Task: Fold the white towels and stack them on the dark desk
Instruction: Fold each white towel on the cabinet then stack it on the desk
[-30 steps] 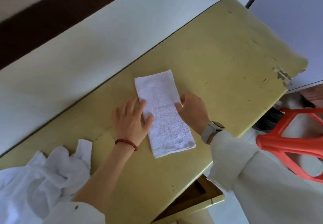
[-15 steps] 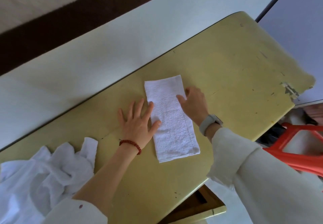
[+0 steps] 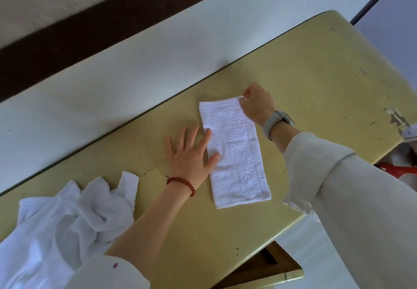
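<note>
A white towel [image 3: 234,153], folded into a long narrow strip, lies flat on the yellow-green desk [image 3: 316,81]. My left hand [image 3: 189,155] rests flat with fingers spread on the strip's left edge near its middle. At the strip's far right corner, my right hand [image 3: 257,103] pinches the cloth between thumb and fingers. A heap of crumpled white towels [image 3: 65,223] lies at the desk's near left.
A white wall [image 3: 135,63] with a dark band runs along the desk's far edge. The desk's right end is chipped [image 3: 397,117]. Something red [image 3: 397,169] stands on the floor past the right end. An open drawer [image 3: 270,268] shows under the near edge.
My right hand has slid along the towel's right edge to its far corner and pinched it. My left hand stays pressed on the left edge.
</note>
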### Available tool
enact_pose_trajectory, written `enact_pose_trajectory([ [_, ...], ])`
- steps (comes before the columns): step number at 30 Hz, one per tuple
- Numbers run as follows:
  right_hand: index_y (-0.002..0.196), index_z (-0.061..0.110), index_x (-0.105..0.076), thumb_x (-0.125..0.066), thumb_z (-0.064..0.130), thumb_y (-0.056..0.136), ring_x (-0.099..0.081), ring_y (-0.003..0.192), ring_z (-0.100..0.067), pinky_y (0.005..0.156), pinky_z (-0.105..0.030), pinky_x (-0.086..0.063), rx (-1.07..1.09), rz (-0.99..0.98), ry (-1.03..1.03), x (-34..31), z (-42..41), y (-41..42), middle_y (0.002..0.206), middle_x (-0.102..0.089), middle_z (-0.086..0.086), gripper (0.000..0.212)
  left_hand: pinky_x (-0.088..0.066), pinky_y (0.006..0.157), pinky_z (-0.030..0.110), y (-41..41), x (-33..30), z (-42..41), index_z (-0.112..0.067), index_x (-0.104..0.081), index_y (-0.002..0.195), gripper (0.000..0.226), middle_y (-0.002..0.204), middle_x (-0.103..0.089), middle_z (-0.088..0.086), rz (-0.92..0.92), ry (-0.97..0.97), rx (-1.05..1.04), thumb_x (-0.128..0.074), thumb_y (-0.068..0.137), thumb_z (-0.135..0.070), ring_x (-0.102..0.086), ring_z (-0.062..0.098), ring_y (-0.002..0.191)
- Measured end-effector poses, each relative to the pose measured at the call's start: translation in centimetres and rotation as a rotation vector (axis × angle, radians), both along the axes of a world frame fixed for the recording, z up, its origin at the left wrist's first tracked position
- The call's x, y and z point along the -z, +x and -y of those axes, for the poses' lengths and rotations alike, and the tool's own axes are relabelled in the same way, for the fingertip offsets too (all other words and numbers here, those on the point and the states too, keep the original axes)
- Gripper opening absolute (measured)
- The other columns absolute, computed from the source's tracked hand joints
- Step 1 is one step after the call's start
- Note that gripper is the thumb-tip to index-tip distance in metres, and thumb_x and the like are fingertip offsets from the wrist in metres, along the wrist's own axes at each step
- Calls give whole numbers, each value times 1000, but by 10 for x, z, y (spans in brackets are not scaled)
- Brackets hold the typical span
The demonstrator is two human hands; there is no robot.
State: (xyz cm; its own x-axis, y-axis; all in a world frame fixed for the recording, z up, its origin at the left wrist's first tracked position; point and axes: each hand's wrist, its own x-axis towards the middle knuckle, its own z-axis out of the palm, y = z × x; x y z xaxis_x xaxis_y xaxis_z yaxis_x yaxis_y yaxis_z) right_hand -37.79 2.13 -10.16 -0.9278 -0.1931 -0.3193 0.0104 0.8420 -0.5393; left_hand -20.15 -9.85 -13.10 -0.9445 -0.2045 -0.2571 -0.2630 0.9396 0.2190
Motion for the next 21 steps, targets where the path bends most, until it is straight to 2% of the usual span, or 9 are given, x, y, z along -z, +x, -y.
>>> enact_pose_trajectory([
  [3, 91, 12, -52, -54, 13, 87, -51, 73, -15, 67, -24, -42, -83, -74, -184, -14, -9, 7, 84, -55, 2, 5, -3, 108, 59, -3, -4, 1, -35, -32, 137, 62, 149, -25, -4, -41, 89, -44, -43, 81, -61, -16, 24, 139],
  [5, 88, 14, -52, -58, 13, 87, -46, 55, -4, 57, -12, -39, -147, -103, -298, -31, -17, 16, 80, -55, 9, 7, -14, 108, 53, -12, -10, 4, -28, -40, 134, 64, 139, -41, 0, -139, 167, -137, -52, 77, -54, -31, 26, 131],
  [6, 85, 15, -51, -59, 12, 87, -45, 49, -5, 52, -11, -37, -170, -98, -347, -40, -21, 23, 78, -55, 14, 9, -20, 107, 48, -19, -14, 6, -24, -40, 135, 66, 134, -47, 1, -179, 241, -232, -56, 76, -50, -37, 26, 127],
  [9, 84, 12, -52, -60, 8, 86, -51, 41, -5, 43, -11, -35, -215, -44, -440, -60, -35, 43, 66, -60, 21, 9, -35, 101, 36, -49, -35, 18, -20, -27, 141, 81, 125, -53, 3, -128, 760, -551, -71, 74, -35, -46, 20, 118],
  [10, 86, 10, -53, -60, 7, 86, -53, 40, -3, 42, -10, -34, -228, -25, -456, -65, -39, 47, 65, -61, 21, 7, -39, 93, 31, -58, -42, 23, -19, -27, 141, 79, 119, -55, 2, -73, 919, -587, -72, 77, -30, -51, 16, 109],
  [12, 85, 10, -53, -61, 6, 86, -58, 45, -2, 43, -12, -40, -228, 15, -497, -70, -45, 52, 69, -63, 12, 8, -41, 69, 23, -70, -54, 32, -18, -44, 132, 56, 92, -60, -7, 13, 1096, -538, -68, 81, -22, -54, 6, 70],
  [14, 80, 18, -51, -61, 6, 86, -64, 53, -6, 50, -19, -50, -184, 45, -543, -70, -49, 52, 82, -65, 0, 17, -34, 51, 17, -76, -60, 37, -16, -63, 110, 28, 60, -55, -13, -21, 1144, -487, -66, 82, -14, -39, 4, 45],
  [16, 78, 21, -48, -61, 5, 86, -66, 59, -11, 55, -23, -54, -115, 72, -600, -67, -52, 49, 82, -64, -2, 22, -34, 44, 14, -78, -64, 38, -22, -68, 93, 17, 47, -51, -11, -67, 1162, -498, -65, 83, -9, -36, 5, 39],
  [21, 78, 17, -51, -58, 0, 86, -68, 66, -14, 60, -23, -55, -25, 112, -730, -61, -55, 39, 69, -63, -2, 20, -45, 52, 14, -75, -74, 39, -26, -66, 92, 27, 53, -65, -2, -134, 1160, -437, -55, 88, -2, -56, 5, 49],
])
